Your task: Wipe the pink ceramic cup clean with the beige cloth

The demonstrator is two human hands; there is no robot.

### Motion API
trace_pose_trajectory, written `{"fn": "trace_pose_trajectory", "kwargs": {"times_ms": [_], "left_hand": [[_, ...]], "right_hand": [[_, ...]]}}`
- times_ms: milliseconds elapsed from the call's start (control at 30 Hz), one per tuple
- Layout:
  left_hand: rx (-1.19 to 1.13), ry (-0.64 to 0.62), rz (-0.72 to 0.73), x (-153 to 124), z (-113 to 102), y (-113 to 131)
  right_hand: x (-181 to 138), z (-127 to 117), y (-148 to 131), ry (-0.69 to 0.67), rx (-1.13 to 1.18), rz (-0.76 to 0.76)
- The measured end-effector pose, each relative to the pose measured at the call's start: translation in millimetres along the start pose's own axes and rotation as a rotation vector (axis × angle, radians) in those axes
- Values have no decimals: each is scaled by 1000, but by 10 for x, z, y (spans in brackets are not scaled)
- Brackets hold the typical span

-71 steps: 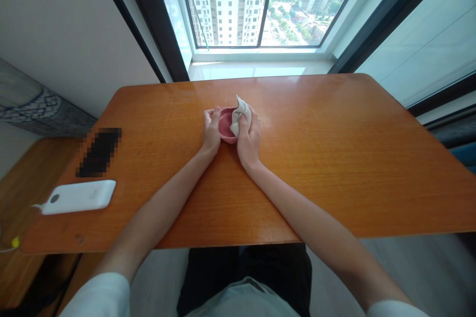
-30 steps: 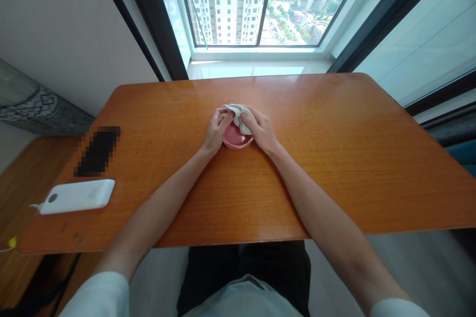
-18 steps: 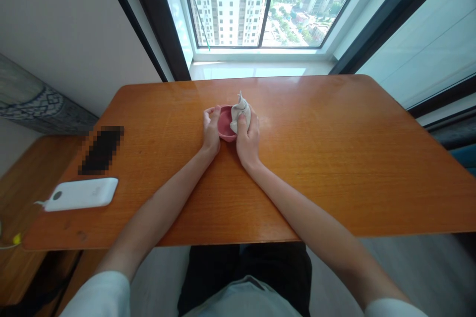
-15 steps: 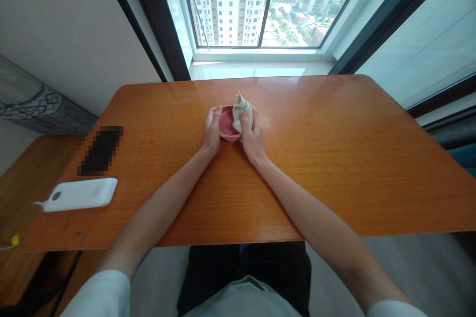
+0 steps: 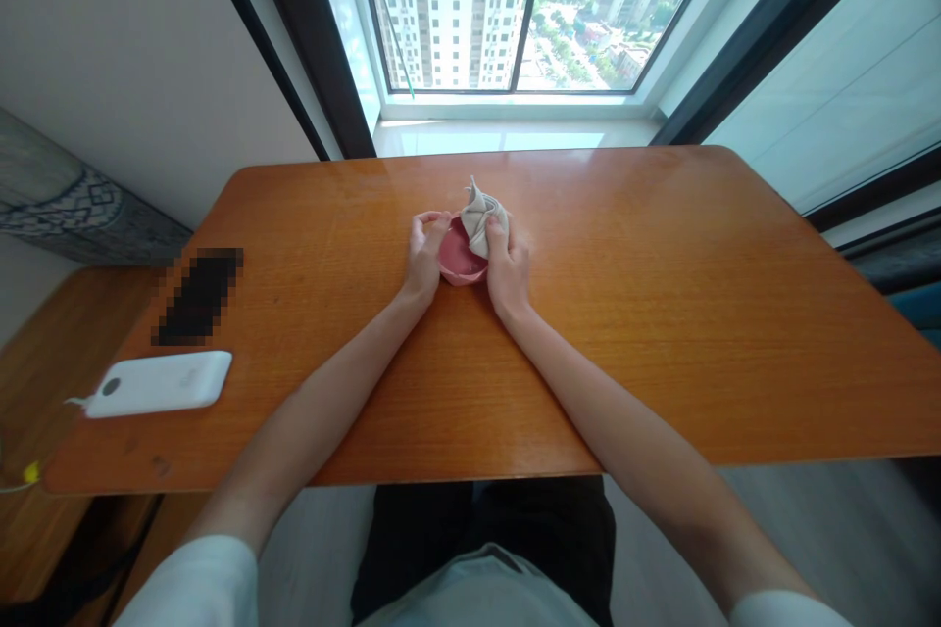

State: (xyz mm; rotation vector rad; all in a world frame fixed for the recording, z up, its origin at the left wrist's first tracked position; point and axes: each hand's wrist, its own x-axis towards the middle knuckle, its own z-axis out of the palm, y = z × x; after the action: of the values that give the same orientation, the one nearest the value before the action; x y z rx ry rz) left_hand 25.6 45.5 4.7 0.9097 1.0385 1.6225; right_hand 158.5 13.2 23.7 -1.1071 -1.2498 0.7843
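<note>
Near the far middle of the table a small pink bowl (image 5: 460, 261) is held between my hands, its inside facing up toward me. My left hand (image 5: 424, 255) grips the bowl's left side, with the thumb at the rim. A crumpled off-white cloth (image 5: 481, 218) is in my right hand (image 5: 509, 265), pressed by the thumb against the right part of the bowl's rim. Part of the cloth hangs over the bowl's inside, and one corner sticks up. The fingers behind the bowl and under the cloth are hidden.
The wooden table (image 5: 662, 313) reaches to a window (image 5: 515, 10). On its left side lie a white power strip-like device (image 5: 162, 382) with a cord and a dark pixelated rectangle (image 5: 198, 297). A wooden bench (image 5: 80, 313) stands at the left.
Both hands have shifted slightly right with the bowl, which has turned a little. My left thumb now reaches further over the rim, and the cloth sits more to the right.
</note>
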Motion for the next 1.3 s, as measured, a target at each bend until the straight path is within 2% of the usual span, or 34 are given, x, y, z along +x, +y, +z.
{"fn": "trace_pose_trajectory", "kwargs": {"times_ms": [100,200,267,333,433,533,633,800,867,933,1000,1100,1233,1300], "left_hand": [[-57,78,8,41,-36,-23],[-37,7,33,47,-48,-13],[-2,-49,71,29,-39,6],[32,-99,90,1,-25,30],[90,-208,67,-43,-8,68],[101,-283,40,-63,2,83],[65,-214,31,-55,8,57],[-5,8,-9,4,-7,-7],[-49,85,-7,38,-25,-17],[-82,101,4,67,-42,-19],[-66,49,28,80,-50,-16],[-10,-53,73,64,-41,0],[80,-195,89,-7,-14,41],[110,-250,72,-37,-4,53]], "right_hand": [[-168,186,-52,94,-17,-24],[-133,172,-32,97,-43,-49],[5,36,9,5,-36,-75],[177,-153,49,-143,6,-96],[364,-395,72,-328,52,-126],[398,-466,57,-380,55,-147],[312,-366,33,-290,29,-139],[21,-5,-16,4,-61,-23],[-106,137,-39,73,-79,-18],[-186,226,-51,100,-80,-41],[-180,226,-38,101,-68,-65],[-5,47,26,31,-21,-82],[292,-289,100,-197,41,-113],[346,-363,96,-269,42,-137]]}}
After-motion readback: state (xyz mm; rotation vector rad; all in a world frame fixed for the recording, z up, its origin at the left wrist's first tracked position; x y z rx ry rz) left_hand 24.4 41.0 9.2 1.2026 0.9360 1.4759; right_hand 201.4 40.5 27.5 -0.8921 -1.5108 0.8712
